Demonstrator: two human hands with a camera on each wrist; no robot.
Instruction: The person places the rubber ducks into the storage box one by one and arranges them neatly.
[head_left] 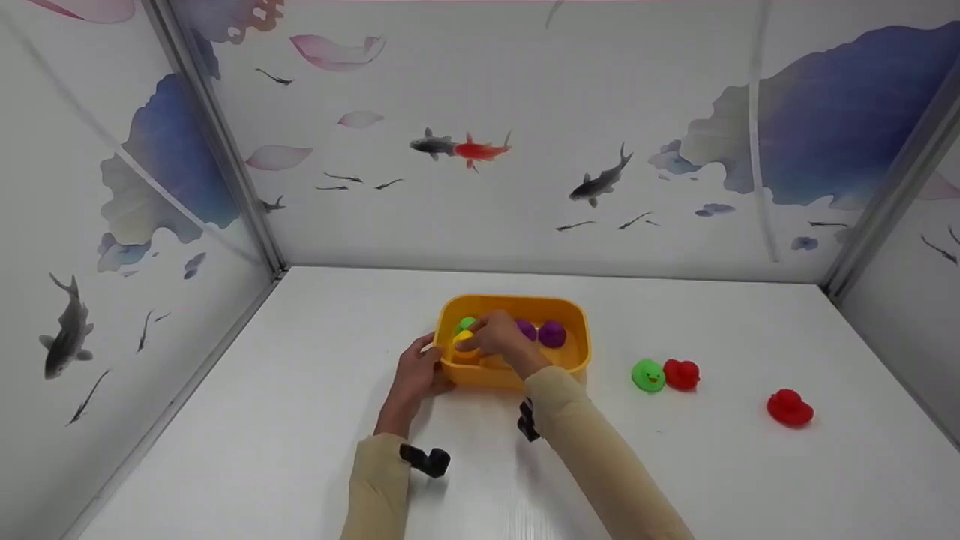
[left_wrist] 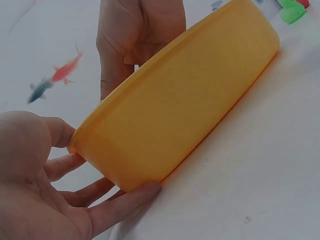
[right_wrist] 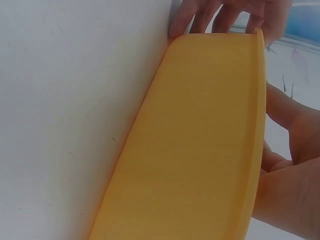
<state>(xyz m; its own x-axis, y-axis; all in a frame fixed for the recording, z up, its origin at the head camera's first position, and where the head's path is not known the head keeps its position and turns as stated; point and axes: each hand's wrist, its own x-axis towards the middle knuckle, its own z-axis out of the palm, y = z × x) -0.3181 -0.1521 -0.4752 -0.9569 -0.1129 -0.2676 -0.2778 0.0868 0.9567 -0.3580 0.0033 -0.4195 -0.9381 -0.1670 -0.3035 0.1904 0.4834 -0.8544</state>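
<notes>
A yellow-orange plastic bin (head_left: pixel 512 379) sits on the white table. My left hand (head_left: pixel 416 371) holds its left end. In the left wrist view the fingers of my left hand (left_wrist: pixel 45 175) lie round the end wall, one digit at the rim and another low by the base. My right hand (head_left: pixel 499 334) reaches over the near rim and pinches a yellow rubber duck (head_left: pixel 463 350) at the bin's left side. A green duck (head_left: pixel 465 324) lies behind it, and two purple ducks (head_left: pixel 552 334) lie to the right. In the right wrist view, the bin wall hides the right fingertips.
On the table right of the bin, a green duck (head_left: pixel 648 376) and a red duck (head_left: pixel 682 374) sit side by side. Another red duck (head_left: pixel 790 408) stands farther right. Printed white panels (head_left: pixel 510 217) enclose the table at the back and sides.
</notes>
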